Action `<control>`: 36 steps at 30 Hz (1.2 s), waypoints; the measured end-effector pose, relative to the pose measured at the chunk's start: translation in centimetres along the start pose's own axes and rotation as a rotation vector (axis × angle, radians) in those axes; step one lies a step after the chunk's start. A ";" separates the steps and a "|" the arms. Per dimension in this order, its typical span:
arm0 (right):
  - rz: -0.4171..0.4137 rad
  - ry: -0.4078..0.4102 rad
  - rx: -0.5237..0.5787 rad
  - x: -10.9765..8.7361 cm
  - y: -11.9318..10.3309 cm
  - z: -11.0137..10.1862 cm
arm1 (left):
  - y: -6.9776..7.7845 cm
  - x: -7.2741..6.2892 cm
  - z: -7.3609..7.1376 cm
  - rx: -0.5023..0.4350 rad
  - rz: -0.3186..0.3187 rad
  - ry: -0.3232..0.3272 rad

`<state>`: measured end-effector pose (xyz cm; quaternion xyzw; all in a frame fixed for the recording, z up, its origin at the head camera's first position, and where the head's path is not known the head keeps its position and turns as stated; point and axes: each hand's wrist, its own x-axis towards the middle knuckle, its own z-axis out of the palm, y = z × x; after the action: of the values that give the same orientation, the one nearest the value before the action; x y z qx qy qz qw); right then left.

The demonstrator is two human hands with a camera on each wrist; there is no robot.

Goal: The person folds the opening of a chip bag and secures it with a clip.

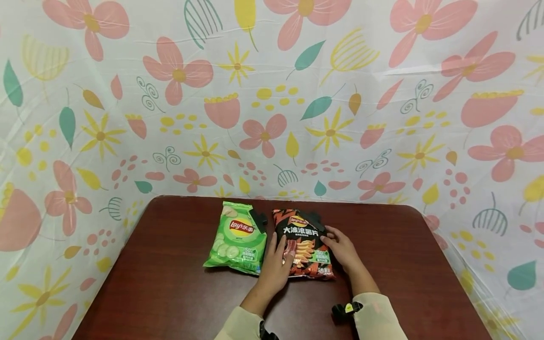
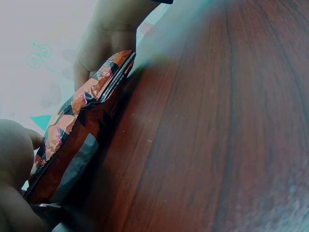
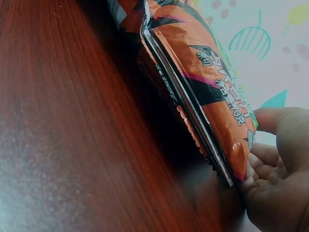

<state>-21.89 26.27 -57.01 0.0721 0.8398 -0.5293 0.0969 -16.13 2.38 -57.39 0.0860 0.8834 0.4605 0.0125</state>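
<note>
A black and orange Lay's potato chip bag (image 1: 303,245) lies face up on the table, with both hands on it. My left hand (image 1: 276,271) holds its left side, thumb over the printed front. At the opposite edge, my right hand (image 1: 342,248) grips the bag, its thumb on top. The right wrist view shows the curled fingers (image 3: 263,164) at the bag's side and its crimped bottom seal (image 3: 193,113) close over the tabletop. A flat black piece (image 1: 313,218) lies across the bag's upper right corner. Left of it rests a green Lay's bag (image 1: 238,241).
A similar black piece (image 1: 258,220) sits on the green bag's upper right edge. Both bags are on a dark reddish-brown wooden table (image 1: 170,293) with rounded back corners. Behind it hangs a white flowered cloth (image 1: 263,85). A black strap (image 1: 346,309) circles the right wrist.
</note>
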 end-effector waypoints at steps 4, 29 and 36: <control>0.003 -0.004 0.007 0.1 0.2 -0.1 | 0.1 0.0 -0.1 -0.006 -0.008 0.000; -0.003 0.001 0.021 0.1 0.4 0.0 | -0.1 -0.2 0.0 -0.011 -0.019 0.006; -0.003 -0.001 0.032 0.0 0.2 0.0 | 0.0 -0.1 0.0 -0.016 -0.020 0.017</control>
<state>-21.83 26.37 -57.14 0.0720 0.8312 -0.5430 0.0951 -16.00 2.32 -57.39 0.0731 0.8805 0.4682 0.0101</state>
